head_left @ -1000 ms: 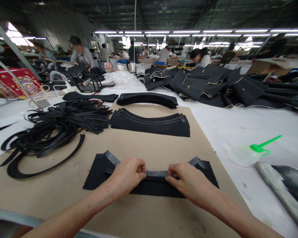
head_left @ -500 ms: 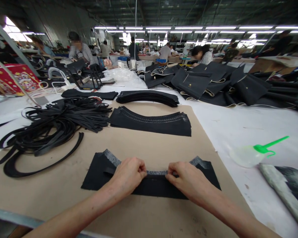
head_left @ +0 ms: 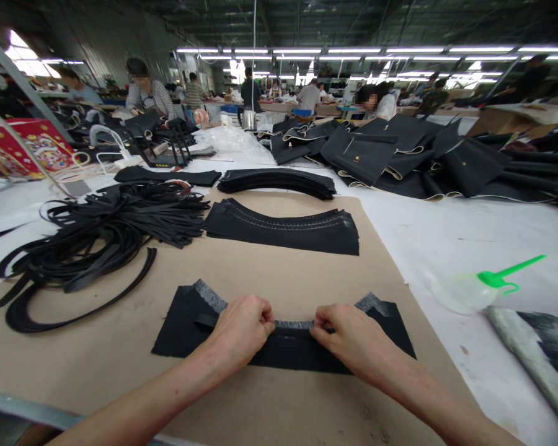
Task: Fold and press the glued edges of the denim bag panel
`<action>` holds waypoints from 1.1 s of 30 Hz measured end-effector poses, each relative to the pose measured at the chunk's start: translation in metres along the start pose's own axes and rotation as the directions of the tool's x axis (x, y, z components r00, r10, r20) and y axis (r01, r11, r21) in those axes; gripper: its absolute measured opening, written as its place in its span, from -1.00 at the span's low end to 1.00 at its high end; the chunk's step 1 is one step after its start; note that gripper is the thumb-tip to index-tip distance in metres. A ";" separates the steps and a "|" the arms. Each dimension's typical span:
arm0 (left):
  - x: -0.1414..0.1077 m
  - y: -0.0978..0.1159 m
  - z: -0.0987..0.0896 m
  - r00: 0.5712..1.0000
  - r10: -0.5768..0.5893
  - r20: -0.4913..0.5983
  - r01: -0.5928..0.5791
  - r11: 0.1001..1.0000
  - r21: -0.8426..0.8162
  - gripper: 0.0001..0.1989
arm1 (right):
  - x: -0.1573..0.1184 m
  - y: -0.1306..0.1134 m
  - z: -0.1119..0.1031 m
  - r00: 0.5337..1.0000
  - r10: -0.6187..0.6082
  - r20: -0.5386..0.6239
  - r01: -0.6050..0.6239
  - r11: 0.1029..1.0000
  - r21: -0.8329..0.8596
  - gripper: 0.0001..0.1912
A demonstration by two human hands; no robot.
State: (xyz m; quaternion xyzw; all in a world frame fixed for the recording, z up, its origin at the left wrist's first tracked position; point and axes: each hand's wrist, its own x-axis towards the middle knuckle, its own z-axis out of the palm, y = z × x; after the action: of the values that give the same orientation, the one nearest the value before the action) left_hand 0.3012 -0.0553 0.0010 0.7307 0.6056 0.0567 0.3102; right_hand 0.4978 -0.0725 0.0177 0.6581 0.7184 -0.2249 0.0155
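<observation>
A black curved fabric piece (head_left: pixel 288 357) with a speckled grey edge lies flat on brown board (head_left: pixel 177 263). My left hand (head_left: pixel 245 325) pinches a narrow black strip near the middle of its upper edge. To the right, my right hand (head_left: pixel 344 331) is closed in a pinch on the same strip, with a short stretch of it showing between the hands. The strip's loose end (head_left: pixel 204 321) shows left of my left hand. The fingertips of both hands are partly hidden.
Beyond lie a stack of curved black pieces (head_left: pixel 283 230), another stack (head_left: pixel 276 181) and a heap of black strips (head_left: pixel 116 229). At right are a green-capped bottle (head_left: pixel 465 290) and a grey-black bundle (head_left: pixel 534 347). People work in the background.
Both hands hold nearly the same place and grip. The view has shifted very slightly.
</observation>
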 end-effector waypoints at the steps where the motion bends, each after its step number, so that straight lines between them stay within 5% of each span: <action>1: 0.000 0.000 0.000 1.000 0.000 0.000 0.000 1.000 -0.001 -0.87 | 0.000 0.000 0.000 1.000 0.003 0.000 -0.003 1.000 0.001 -0.85; 15: 0.000 0.001 -0.002 1.000 0.015 0.004 -0.015 1.000 -0.022 -0.90 | 0.002 0.004 -0.007 0.997 0.010 0.076 -0.016 0.997 0.074 -0.85; 33: -0.001 0.004 0.004 1.000 0.008 -0.023 -0.006 0.997 0.076 -0.90 | 0.001 0.003 0.005 0.999 -0.013 -0.039 0.010 0.998 -0.063 -0.83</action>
State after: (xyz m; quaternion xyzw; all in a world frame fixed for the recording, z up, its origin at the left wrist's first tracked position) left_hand 0.3061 -0.0583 0.0005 0.7432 0.6084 0.0435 0.2750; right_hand 0.4992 -0.0729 0.0120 0.6574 0.7291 -0.1891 0.0206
